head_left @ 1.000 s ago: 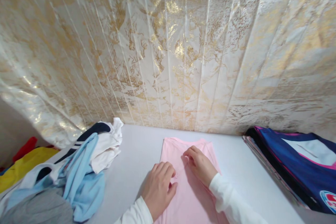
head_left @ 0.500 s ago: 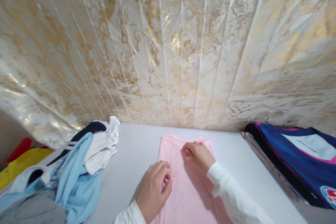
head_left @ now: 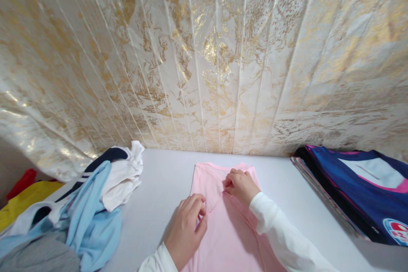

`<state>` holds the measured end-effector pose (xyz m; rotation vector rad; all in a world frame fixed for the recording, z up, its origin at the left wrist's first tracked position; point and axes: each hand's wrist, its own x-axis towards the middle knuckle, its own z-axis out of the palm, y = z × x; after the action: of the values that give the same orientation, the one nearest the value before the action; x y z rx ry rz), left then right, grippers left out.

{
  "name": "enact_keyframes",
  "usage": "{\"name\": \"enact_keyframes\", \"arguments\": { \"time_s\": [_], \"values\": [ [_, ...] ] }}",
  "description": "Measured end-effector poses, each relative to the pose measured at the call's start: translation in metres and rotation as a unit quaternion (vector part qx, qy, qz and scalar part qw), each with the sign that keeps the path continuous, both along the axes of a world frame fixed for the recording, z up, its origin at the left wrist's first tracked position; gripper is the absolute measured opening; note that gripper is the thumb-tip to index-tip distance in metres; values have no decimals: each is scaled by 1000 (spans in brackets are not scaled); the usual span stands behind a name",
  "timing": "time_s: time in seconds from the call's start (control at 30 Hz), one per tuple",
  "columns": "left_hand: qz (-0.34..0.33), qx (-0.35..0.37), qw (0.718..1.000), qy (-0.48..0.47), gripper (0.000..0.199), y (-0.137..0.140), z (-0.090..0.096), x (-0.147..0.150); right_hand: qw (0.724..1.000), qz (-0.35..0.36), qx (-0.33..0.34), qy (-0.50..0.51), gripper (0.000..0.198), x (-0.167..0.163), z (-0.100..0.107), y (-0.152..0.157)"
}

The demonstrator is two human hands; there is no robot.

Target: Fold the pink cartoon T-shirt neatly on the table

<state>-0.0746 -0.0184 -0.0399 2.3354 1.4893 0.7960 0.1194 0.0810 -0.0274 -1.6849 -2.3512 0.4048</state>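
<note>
A pink shirt [head_left: 219, 238] lies on the white table surface in front of me, its sides folded inward and its collar end pointing away. My right hand [head_left: 240, 187] is closed near the collar, fingertips pinching a fold of the fabric on the right half. At the shirt's left edge is my left hand [head_left: 188, 225], its fingers curled toward the thumb around the pink cloth; the fingertips are partly hidden. White sleeves cover both wrists.
On the left is a loose heap of clothes, with a light blue garment [head_left: 92, 216], a white one [head_left: 123, 182], a grey one [head_left: 41, 255] and a yellow one [head_left: 28, 197]. A folded stack topped by a navy jersey [head_left: 344, 187] stands right. Gold-patterned sheeting [head_left: 204, 72] hangs behind.
My right hand has shifted slightly to the right along the upper part of the pink shirt, still pinching it. My left hand stays nearly in place. The view has turned slightly.
</note>
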Motion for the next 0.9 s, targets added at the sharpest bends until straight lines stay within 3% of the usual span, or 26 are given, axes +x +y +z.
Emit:
{"name": "enact_keyframes", "arguments": {
  "time_s": [0.9],
  "values": [
    [8, 18, 1000, 8, 15, 1, 1, 0, 998, -26, 57, 4, 11, -7, -4, -9]
  ]
}}
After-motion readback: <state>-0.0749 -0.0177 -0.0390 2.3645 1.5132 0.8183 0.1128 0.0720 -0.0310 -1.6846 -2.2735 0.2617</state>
